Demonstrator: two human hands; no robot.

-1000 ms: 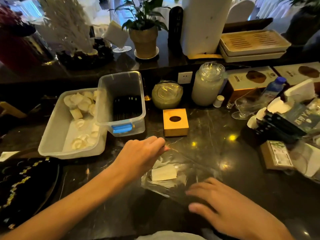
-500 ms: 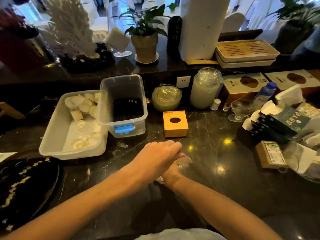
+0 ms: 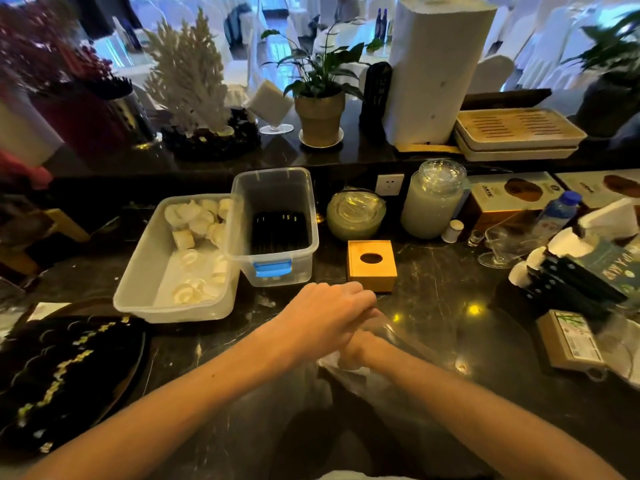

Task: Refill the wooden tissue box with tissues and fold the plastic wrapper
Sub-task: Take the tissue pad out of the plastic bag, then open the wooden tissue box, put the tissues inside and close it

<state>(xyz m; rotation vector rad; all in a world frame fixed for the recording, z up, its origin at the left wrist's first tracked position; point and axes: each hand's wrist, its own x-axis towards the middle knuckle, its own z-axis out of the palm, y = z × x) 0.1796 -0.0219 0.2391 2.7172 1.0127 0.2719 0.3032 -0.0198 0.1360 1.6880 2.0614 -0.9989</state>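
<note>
The wooden tissue box (image 3: 372,265) stands on the dark counter, its oval top hole dark and showing no tissue. Just in front of it my left hand (image 3: 325,318) lies over my right hand (image 3: 356,349), which is mostly hidden beneath it. Both are closed on the clear plastic wrapper (image 3: 349,374), which is bunched between and below them, with a white patch showing at the wrists. The rest of the wrapper is hard to make out against the dark stone.
Two clear plastic bins sit left of the box: a low one (image 3: 138,292) with white rolls and a taller one (image 3: 277,223) with a blue latch. Glass jars (image 3: 433,199) stand behind. Packets and boxes (image 3: 571,341) crowd the right side; a black patterned tray (image 3: 69,368) lies left.
My right hand rose off the flat wrapper and went under my left hand. The wrapper, spread out a second ago, is now gathered between both hands. The view lifted slightly.
</note>
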